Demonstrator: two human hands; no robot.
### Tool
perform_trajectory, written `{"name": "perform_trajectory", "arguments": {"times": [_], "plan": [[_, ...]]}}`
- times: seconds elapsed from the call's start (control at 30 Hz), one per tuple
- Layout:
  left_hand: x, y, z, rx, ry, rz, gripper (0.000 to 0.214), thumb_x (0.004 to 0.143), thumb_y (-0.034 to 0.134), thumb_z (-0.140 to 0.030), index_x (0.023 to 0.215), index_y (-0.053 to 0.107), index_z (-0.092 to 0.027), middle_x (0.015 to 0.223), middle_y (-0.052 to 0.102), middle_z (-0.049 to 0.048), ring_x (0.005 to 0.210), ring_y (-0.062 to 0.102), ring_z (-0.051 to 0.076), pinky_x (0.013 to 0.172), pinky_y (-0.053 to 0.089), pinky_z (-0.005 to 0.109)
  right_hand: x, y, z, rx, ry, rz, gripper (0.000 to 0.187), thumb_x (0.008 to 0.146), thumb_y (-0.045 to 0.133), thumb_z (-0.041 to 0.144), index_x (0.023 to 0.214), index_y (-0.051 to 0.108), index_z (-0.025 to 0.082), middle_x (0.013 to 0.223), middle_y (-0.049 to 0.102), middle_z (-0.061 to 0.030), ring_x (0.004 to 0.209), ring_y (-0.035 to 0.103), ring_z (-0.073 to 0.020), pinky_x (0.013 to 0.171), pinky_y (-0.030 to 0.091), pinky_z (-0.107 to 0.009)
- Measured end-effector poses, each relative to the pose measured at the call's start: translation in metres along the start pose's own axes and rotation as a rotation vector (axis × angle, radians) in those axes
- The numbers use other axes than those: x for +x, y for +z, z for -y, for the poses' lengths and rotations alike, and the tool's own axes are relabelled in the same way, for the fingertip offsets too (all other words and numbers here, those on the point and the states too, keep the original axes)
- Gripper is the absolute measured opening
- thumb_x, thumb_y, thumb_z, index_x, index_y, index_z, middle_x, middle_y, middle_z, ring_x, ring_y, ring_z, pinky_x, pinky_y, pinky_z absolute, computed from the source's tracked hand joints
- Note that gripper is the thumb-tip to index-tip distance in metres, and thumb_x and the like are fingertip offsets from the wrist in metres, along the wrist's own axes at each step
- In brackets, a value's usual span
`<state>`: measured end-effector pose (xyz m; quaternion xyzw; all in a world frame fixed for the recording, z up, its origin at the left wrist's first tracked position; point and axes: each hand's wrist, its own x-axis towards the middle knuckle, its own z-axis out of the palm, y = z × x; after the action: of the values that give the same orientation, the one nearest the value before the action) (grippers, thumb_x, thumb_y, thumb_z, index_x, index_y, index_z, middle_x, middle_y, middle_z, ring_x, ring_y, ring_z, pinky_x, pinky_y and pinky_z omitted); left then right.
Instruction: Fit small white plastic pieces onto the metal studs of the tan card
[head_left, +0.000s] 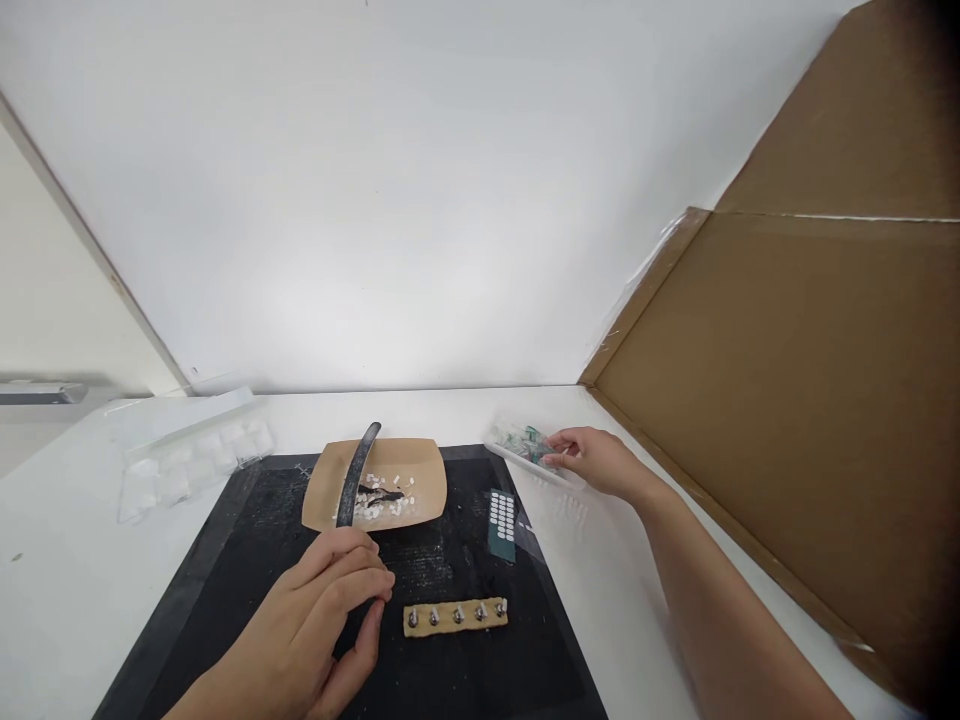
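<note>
My right hand (592,458) reaches into a white tray (551,474) at the back right. Its thumb and fingertips close on a clear plastic packet (534,440) with green in it. My left hand (322,610) hovers over the black mat with curled fingers; what they hold, if anything, is hidden. Just beyond its knuckles, a curved black nail file (358,475) leans across a brown paper tray (319,490) with white bits inside. Right of my left hand lies a tan strip (446,628) with several metal pegs. A green card (501,545) carries white oval stickers.
The black mat (480,680) covers the middle of the white table (45,560). A clear compartment box (187,465) stands open at the back left. A brown cardboard panel (787,350) borders the right side, and a white wall (375,200) rises behind.
</note>
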<state>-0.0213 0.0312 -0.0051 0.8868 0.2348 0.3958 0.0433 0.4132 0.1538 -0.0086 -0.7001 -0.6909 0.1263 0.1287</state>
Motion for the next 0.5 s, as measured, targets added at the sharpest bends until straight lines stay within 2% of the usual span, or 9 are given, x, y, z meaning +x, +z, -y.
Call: {"name": "perform_trajectory", "arguments": {"times": [0.2,0.5], "plan": [[-0.0056,0.0018,0.0014,-0.020,-0.026,0.010,0.041,0.091,0.058,0.005,0.126,0.060,-0.016,0.102,0.074,0.0083,0.110,0.065,0.024,0.100,0.057,0.038,-0.0102,0.0053,0.0018,0.109,-0.062,-0.057,0.030,0.088,0.071,0.052,0.102,0.082,0.027,0.099,0.083,-0.0034,0.094,0.075,-0.0255,0.078,0.053,-0.033],[-0.0088,0.0015,0.0070,-0.020,-0.056,0.020,0.041,0.092,0.058,0.003,0.127,0.059,-0.019,0.103,0.074,0.0075,0.111,0.066,0.024,0.101,0.057,0.038,-0.0114,0.0042,0.0043,0.223,-0.069,-0.203,0.035,0.095,0.064,0.050,0.115,0.080,0.026,0.107,0.083,-0.0056,0.098,0.076,-0.0266,0.086,0.057,-0.037]]}}
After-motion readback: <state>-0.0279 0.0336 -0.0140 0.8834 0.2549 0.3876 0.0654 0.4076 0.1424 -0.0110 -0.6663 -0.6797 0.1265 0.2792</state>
